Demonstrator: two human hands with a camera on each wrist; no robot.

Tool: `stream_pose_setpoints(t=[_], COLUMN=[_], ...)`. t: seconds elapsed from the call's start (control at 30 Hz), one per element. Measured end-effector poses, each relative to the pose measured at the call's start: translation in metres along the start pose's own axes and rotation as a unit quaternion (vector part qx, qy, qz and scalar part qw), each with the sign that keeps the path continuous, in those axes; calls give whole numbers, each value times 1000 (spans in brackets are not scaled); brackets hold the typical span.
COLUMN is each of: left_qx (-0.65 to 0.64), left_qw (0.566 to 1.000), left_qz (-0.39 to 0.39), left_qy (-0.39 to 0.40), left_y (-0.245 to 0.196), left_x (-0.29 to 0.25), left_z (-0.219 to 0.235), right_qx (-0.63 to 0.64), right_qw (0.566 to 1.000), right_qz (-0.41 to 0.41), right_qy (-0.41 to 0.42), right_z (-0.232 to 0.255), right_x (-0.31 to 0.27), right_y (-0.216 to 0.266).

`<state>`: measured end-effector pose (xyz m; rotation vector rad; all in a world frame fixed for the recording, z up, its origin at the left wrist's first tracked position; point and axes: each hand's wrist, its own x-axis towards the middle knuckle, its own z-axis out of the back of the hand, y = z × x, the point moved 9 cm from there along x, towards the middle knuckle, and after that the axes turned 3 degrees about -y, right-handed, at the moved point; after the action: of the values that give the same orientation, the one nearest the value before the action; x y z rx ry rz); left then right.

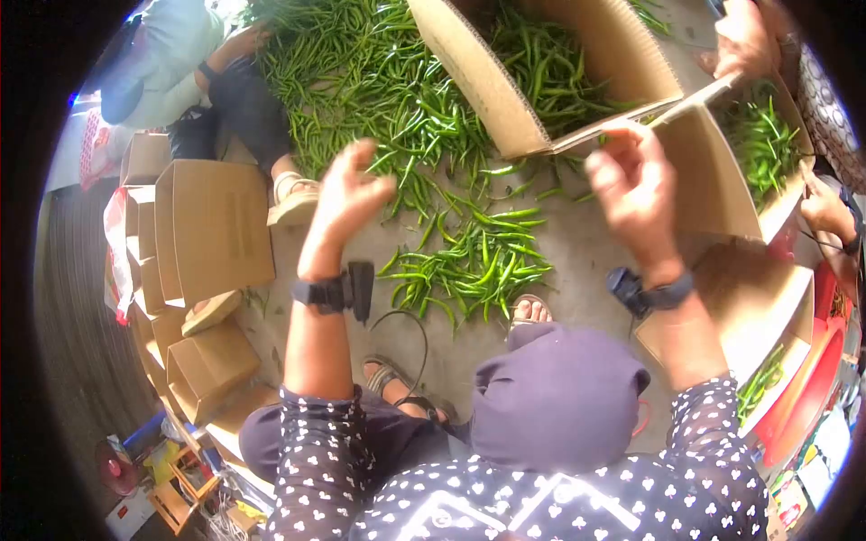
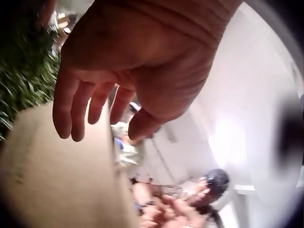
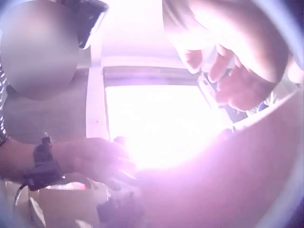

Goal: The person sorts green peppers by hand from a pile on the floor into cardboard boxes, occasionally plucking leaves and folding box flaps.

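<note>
My left hand is raised over the pile's near side, its fingers loosely bent and nothing between them. In the left wrist view those fingers hang in front of a cardboard box wall. My right hand is held up by the near corner of a cardboard box containing green chillies. Its bent fingertips overlap the box's rim in the head view; glare washes out the right wrist view, where the fingers appear above a box edge. A small heap of chillies lies below, between the hands.
A large chilli pile spreads across the floor. One person sits at upper left; another person's hand is at a second box at right. Cartons stand at left, a red basin at right.
</note>
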<state>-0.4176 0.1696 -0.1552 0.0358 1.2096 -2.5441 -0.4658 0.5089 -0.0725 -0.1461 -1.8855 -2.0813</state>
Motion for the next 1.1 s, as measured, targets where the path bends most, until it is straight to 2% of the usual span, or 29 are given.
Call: stream_pose_setpoints(t=[0.03,0.07,0.1,0.13,0.17,0.23,0.27,0.3,0.37,0.4,0.5,0.53,0.7,0.77,0.8,0.97,1.03,1.1], left_qx=[161,169,209,205,201,239,265,288,274,282,275,268,191,171,163,120,17,14], left_qw=[987,975,958,943,946,943,935,926,939,944,949,955,977,980,982,991,986,990], left_qz=[-5,98,126,189,166,102,107,117,117,96,62,35,49,54,57,56,151,134], left_qy=[26,109,147,181,192,207,211,213,170,141,140,117,85,84,76,26,62,47], left_y=[49,89,128,130,132,130,111,94,90,87,64,54,38,35,34,30,37,29], left_x=[-18,-45,-70,-95,-110,-135,-146,-156,-167,-171,-173,-171,-169,-168,-167,-162,-166,-168], left_z=[-10,-24,-37,-45,-58,-86,-99,-110,-125,-131,-147,-151,-169,-169,-167,-163,-175,-181], right_qx=[-72,-104,-134,-223,-220,-259,-285,-405,-386,-387,-413,-415,-398,-366,-366,-403,-372,-373], right_qw=[997,993,987,968,969,928,907,817,841,839,820,820,827,859,859,864,879,880], right_qz=[8,47,87,64,61,158,94,-12,-34,-35,-59,-59,-49,-92,-92,-44,-87,-117], right_qy=[-1,13,28,92,98,217,295,410,378,382,391,389,395,345,346,299,285,269], right_z=[-10,-17,-20,-28,-34,-69,-78,-84,-79,-79,-76,-76,-78,-75,-79,-87,-80,-72], right_x=[-18,-34,-47,-52,-55,-78,-98,-139,-146,-149,-149,-148,-146,-138,-136,-129,-139,-155], right_y=[-8,-22,-31,-38,-41,-49,-84,-130,-144,-147,-147,-146,-141,-144,-146,-142,-144,-146])
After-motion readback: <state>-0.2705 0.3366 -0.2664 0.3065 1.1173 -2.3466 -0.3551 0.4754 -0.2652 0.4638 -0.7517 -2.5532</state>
